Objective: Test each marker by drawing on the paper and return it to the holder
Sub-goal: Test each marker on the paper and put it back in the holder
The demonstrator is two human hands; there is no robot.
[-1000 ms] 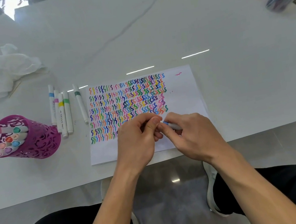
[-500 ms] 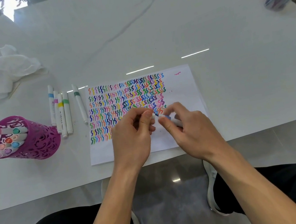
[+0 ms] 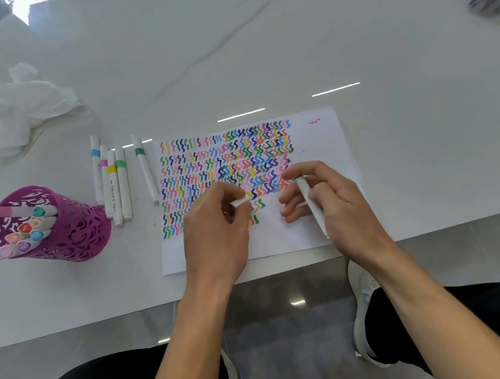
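1. White glossy stone table point(image 3: 252, 43) with a grey vein, ceiling lights mirrored in it; grey floor tiles point(image 3: 71, 346) show below its near edge.
2. A sheet of paper point(image 3: 324, 132) lies under both hands, crowded with rows of coloured squiggles.
3. The right hand point(image 3: 335, 202) grips a white marker point(image 3: 310, 203), thumb and fingers curled round the barrel. Its dark tip points away from the person, at the right end of the rows. I cannot tell if it touches.
4. The left hand point(image 3: 216, 233), just beside the right but apart, pinches a small white cap point(image 3: 239, 203).
5. Well left of that hand stands a purple cut-out holder point(image 3: 86, 233) full of markers. Five loose markers point(image 3: 118, 183) lie between the holder and the paper, with a crumpled tissue point(image 3: 25, 103) beyond them.
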